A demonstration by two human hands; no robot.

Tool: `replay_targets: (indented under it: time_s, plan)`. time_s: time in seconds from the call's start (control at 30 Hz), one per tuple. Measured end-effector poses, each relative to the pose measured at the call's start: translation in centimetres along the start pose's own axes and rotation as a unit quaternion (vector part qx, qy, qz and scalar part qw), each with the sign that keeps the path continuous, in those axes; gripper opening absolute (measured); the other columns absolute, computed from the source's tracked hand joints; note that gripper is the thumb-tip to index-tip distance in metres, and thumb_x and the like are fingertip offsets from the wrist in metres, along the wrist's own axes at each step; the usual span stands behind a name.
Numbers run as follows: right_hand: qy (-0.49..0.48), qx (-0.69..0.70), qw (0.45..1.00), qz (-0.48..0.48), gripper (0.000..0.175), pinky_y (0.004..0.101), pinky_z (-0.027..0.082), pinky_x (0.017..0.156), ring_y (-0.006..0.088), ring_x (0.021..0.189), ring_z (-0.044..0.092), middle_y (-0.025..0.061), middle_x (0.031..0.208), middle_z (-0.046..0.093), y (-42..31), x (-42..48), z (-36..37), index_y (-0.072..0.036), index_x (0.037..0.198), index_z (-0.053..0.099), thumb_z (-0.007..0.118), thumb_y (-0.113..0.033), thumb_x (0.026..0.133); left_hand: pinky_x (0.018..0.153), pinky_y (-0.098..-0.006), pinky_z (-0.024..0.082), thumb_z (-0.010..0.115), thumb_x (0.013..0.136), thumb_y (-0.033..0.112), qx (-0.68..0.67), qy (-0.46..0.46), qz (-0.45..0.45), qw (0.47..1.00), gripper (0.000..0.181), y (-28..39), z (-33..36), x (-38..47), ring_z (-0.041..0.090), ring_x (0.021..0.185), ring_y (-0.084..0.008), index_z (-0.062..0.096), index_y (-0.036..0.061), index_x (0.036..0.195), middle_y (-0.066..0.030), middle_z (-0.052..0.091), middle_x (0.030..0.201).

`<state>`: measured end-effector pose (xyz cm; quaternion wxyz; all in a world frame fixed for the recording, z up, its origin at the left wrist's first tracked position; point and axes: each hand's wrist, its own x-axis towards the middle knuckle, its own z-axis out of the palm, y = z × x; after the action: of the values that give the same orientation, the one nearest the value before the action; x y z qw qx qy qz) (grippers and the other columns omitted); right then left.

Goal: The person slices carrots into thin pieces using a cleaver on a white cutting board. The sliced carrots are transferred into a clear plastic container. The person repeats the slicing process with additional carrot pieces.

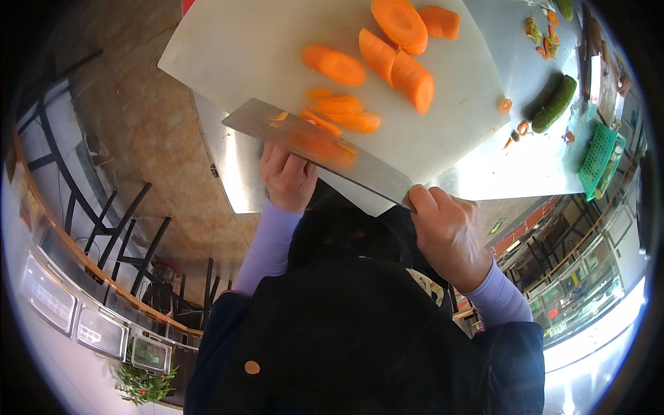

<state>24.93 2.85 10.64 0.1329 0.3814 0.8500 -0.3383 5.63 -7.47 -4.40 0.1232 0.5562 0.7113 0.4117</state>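
Observation:
My right hand grips the handle end of a wide-bladed kitchen cleaver, its blade slanting up to the left across the near part of a white cutting board. Close behind the blade is my left hand, its fingers bent and their tips hidden by the steel. A bit of carrot clings to the blade, and orange shows on its face. Just beyond lie thin carrot slices. Further up the board are a slant-cut carrot piece and several thicker carrot chunks.
The board rests on a steel table. At right on the steel lie a cucumber, carrot trimmings and a green plastic basket. Black metal legs stand on the tiled floor at left.

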Motion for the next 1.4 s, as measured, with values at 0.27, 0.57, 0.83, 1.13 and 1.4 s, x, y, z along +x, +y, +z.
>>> replay_targets:
  time_s: [0.27,0.57,0.83,1.13,1.4]
  plan:
    - [0.008,-0.036,0.999,-0.009,0.016,0.0348,0.045,0.042,0.0247,0.049,0.058,0.0105,0.064,0.052,-1.1,0.1,0.4,0.001,0.088,0.053,0.060,-0.014,0.089,0.079,-0.0369,0.053,0.074,0.073,-0.002,-0.095,0.001,-0.106,0.990,0.028,-0.7,0.5,-2.0,0.066,0.092,-0.0332,0.070,0.0032,0.101,-0.0113,0.068,0.102]
    - [-0.017,-0.088,0.996,-0.009,0.017,0.0326,0.046,0.044,0.0203,0.050,0.058,0.0084,0.065,0.052,-2.4,0.4,-0.6,0.002,0.090,0.054,0.060,-0.014,0.086,0.079,-0.0359,0.053,0.076,0.074,0.000,-0.108,0.014,-0.099,0.989,0.026,-0.9,0.6,-2.1,0.067,0.091,-0.0306,0.070,0.0044,0.099,-0.0094,0.069,0.098]
    - [-0.020,-0.048,0.999,0.008,0.013,0.0335,0.046,0.046,0.0225,0.052,0.058,0.0084,0.066,0.050,-2.1,0.5,-2.1,-0.001,0.088,0.054,0.062,-0.010,0.084,0.083,-0.0400,0.053,0.074,0.075,0.000,-0.039,-0.005,-0.050,0.998,0.024,-0.7,0.3,-1.5,0.066,0.095,-0.0346,0.070,0.0044,0.098,-0.0104,0.067,0.101]
    - [-0.021,-0.030,0.999,0.005,0.014,0.0345,0.046,0.046,0.0241,0.053,0.059,0.0086,0.064,0.050,-1.8,0.6,-1.9,0.000,0.087,0.054,0.063,-0.011,0.084,0.081,-0.0382,0.053,0.075,0.075,0.001,-0.081,0.004,-0.087,0.993,0.026,-0.8,0.5,-2.1,0.066,0.096,-0.0340,0.070,0.0047,0.100,-0.0112,0.067,0.104]
    - [-0.013,-0.024,1.000,-0.014,0.015,0.0341,0.046,0.045,0.0235,0.052,0.058,0.0090,0.063,0.050,-1.2,0.6,-1.4,0.002,0.089,0.055,0.063,-0.010,0.085,0.081,-0.0381,0.052,0.075,0.075,0.003,-0.044,0.013,-0.022,0.999,0.025,-1.2,0.6,-1.7,0.066,0.096,-0.0330,0.071,0.0046,0.100,-0.0114,0.067,0.105]
